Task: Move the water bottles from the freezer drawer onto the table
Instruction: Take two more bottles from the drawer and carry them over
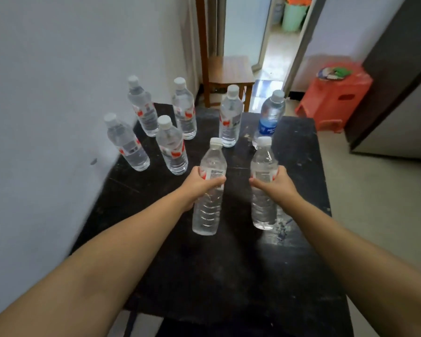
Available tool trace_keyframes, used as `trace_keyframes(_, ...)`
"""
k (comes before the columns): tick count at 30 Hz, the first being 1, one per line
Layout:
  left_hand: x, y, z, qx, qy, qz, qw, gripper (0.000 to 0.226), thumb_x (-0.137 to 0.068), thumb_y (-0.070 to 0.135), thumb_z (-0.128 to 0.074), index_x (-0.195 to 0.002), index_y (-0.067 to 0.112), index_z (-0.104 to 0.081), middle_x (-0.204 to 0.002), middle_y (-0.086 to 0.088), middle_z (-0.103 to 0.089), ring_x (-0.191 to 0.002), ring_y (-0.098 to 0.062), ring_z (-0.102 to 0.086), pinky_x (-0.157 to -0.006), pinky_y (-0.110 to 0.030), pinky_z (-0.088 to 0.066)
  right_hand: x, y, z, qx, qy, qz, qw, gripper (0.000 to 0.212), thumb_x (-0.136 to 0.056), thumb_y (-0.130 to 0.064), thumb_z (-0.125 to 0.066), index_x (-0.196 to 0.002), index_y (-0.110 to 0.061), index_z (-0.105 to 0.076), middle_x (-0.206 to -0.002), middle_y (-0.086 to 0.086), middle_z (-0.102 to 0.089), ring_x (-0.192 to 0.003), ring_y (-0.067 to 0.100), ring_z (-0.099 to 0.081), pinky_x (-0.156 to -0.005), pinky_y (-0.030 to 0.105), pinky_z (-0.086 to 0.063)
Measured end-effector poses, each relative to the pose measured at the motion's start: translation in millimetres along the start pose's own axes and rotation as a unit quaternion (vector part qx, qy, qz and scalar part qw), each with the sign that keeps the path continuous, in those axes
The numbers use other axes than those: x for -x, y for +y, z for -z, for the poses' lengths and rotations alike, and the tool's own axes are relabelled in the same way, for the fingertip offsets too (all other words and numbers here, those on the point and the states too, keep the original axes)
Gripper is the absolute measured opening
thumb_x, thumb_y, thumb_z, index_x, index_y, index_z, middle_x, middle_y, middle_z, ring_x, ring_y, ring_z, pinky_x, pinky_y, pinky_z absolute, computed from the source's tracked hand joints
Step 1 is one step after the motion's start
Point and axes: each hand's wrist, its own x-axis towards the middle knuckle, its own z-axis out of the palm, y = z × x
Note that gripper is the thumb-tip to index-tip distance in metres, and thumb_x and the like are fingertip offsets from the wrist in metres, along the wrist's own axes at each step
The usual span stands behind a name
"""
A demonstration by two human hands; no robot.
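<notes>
Fingers round two upright bottles (one per hand).

Two hands held water bottles upright over a black table.
The left hand gripped one bottle, the right hand another; six more stood toward twelve o'clock, the blue-labelled bottle at one o'clock.

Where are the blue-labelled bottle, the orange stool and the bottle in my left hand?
blue-labelled bottle (pixel 267 125), head view, on its blue label.
orange stool (pixel 338 93), head view, on its front side.
bottle in the left hand (pixel 208 210), head view, on its ribbed lower body below the left hand (pixel 199 182).
</notes>
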Motion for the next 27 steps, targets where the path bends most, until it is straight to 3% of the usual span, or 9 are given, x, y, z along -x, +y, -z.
trace_keyframes(2, -20.4, 17.6, -6.0, -0.019, 0.006, -0.020, 1.000, 0.061, -0.074, 0.023, -0.081, -0.118, 0.016, -0.039, -0.106, 0.002, -0.059, -0.093, -0.010, -0.060, -0.076, -0.026, -0.050, -12.0, -7.3, 6.2, -0.014, 0.029, 0.002, 0.999, 0.069, -0.072, -0.025, -0.082, -0.125, -0.014, -0.039, -0.113, 0.000, -0.057, -0.104, 0.018, -0.057, -0.087, 0.032, -0.045)
trace_keyframes(7, -56.5, 46.4, -18.9, -0.066, -0.011, -0.092, 0.994, 0.065, -0.074, 0.007, -0.078, -0.124, 0.016, -0.038, -0.106, 0.006, -0.054, -0.096, -0.006, -0.055, -0.083, -0.022, -0.043, -40.4, -15.4, 2.7, -0.026, 0.089, 0.040, 0.995, 0.071, -0.072, -0.015, -0.081, -0.129, -0.015, -0.039, -0.114, 0.000, -0.058, -0.107, 0.019, -0.057, -0.096, 0.036, -0.046)
trace_keyframes(12, -77.4, 31.3, -20.7, -0.050, 0.045, -0.130, 0.989, 0.077, -0.067, 0.009, -0.083, -0.131, 0.014, -0.040, -0.115, 0.002, -0.058, -0.108, -0.013, -0.057, -0.101, -0.033, -0.044, -52.3, -8.4, 0.1, -0.069, 0.113, 0.033, 0.991, 0.075, -0.072, -0.017, -0.082, -0.133, -0.018, -0.037, -0.115, -0.004, -0.058, -0.110, 0.020, -0.059, -0.098, 0.038, -0.047)
trace_keyframes(16, -78.7, 27.0, -29.3, -0.031, 0.086, -0.159, 0.983, 0.075, -0.071, 0.004, -0.080, -0.132, 0.012, -0.037, -0.112, 0.004, -0.052, -0.105, -0.010, -0.052, -0.091, -0.022, -0.039, -56.6, -6.4, 6.7, -0.067, 0.099, 0.035, 0.992, 0.077, -0.075, -0.018, -0.081, -0.137, -0.015, -0.034, -0.117, -0.004, -0.057, -0.107, 0.015, -0.058, -0.094, 0.031, -0.046)
trace_keyframes(27, -79.8, 25.4, -34.9, -0.107, 0.071, -0.177, 0.976, 0.076, -0.074, 0.015, -0.080, -0.133, 0.013, -0.032, -0.121, 0.001, -0.053, -0.107, -0.009, -0.050, -0.090, -0.021, -0.037, -53.6, -8.0, 12.5, -0.058, 0.067, 0.030, 0.996, 0.080, -0.077, -0.015, -0.079, -0.139, -0.014, -0.028, -0.117, -0.005, -0.053, -0.106, 0.012, -0.054, -0.089, 0.026, -0.041)
